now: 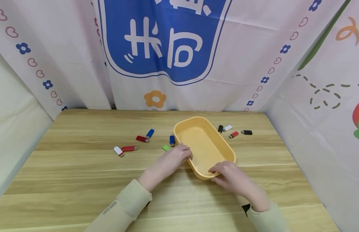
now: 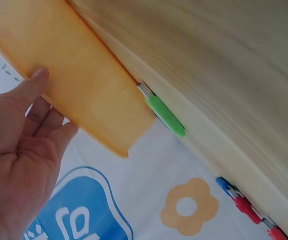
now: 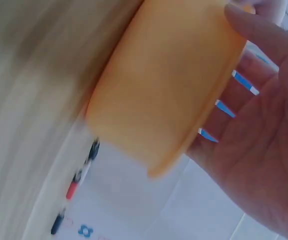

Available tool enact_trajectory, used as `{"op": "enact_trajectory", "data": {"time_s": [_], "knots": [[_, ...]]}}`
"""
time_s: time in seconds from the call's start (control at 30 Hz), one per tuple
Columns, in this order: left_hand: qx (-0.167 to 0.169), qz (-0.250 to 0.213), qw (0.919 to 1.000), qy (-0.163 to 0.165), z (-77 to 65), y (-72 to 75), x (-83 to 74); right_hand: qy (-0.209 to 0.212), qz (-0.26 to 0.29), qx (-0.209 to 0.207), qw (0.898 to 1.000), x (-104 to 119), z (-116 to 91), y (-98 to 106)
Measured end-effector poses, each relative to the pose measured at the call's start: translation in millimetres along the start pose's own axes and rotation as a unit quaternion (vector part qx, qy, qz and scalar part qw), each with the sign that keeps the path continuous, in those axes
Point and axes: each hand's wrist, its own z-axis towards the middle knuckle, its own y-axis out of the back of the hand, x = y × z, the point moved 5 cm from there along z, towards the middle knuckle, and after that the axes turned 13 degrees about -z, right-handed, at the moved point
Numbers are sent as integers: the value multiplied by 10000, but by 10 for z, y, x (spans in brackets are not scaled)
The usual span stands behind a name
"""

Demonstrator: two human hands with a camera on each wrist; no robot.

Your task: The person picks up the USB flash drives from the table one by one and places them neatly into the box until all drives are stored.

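Note:
A yellow plastic bin [image 1: 206, 141], with nothing in it, sits on the table between both hands, turned at a slant. My left hand [image 1: 179, 154] grips its left rim, thumb outside and fingers over the edge; the left wrist view shows the thumb against the outer wall [image 2: 91, 75]. At the near right corner my right hand [image 1: 230, 176] holds the rim, its thumb on the outer wall [image 3: 158, 75] and its fingers reaching inside. Right by the left hand lie a green USB stick [image 1: 166, 147] and a blue USB stick [image 1: 172, 140].
Left of the bin, on the wooden table [image 1: 66, 174], lie a second blue stick [image 1: 150, 133], two red sticks [image 1: 129, 148] and a white stick [image 1: 118, 150]. Beyond its right side are two black sticks [image 1: 247, 132], another white one [image 1: 228, 127] and a red-and-black one [image 1: 234, 134]. A printed curtain [image 1: 196, 93] hangs behind.

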Motion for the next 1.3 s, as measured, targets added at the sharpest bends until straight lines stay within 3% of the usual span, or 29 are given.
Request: {"op": "enact_trajectory", "data": {"time_s": [0.27,0.47,0.57,0.73,0.87,1.1,1.3], "knots": [[0,167,9998,67,-20,79,44,20,-175,277,9995,82,79,-30],[783,-54,9966,231,-124,97,-57,50,-65,281,9996,215,210,-60],[966,-91,9948,324,-149,116,-82,77,69,264,9996,262,268,-74],[969,-306,9940,411,-164,177,-26,334,362,233,9985,297,349,-102],[986,-407,9937,356,-175,205,19,450,528,443,9966,279,375,-93],[922,-404,9946,270,-197,224,50,204,501,1082,9927,190,356,-36],[913,-418,9946,245,-228,209,62,192,540,1157,9916,167,318,-48]]}}
